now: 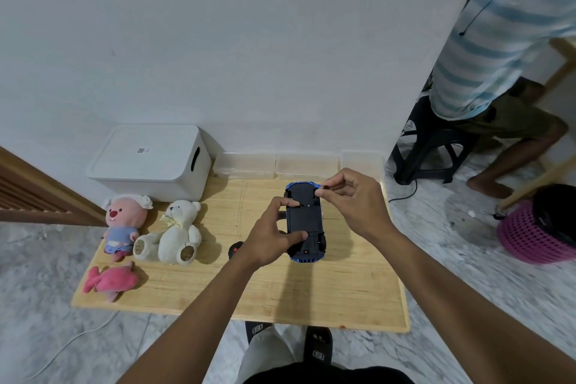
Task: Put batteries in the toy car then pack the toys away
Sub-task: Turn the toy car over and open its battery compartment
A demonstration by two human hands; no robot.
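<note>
Three plush toys [174, 227] and one white lidded box [149, 159] sit at the left of the table [311, 296], then one black remote [234, 251], the left hand [271, 237] gripping one upturned toy car [305, 221] at mid-table, the right hand [352, 199] pinching one small dark piece [326, 187] at its far end

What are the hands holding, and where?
Left hand grips the upturned toy car by its side; right hand pinches something small, unidentifiable, at its far end.
</note>
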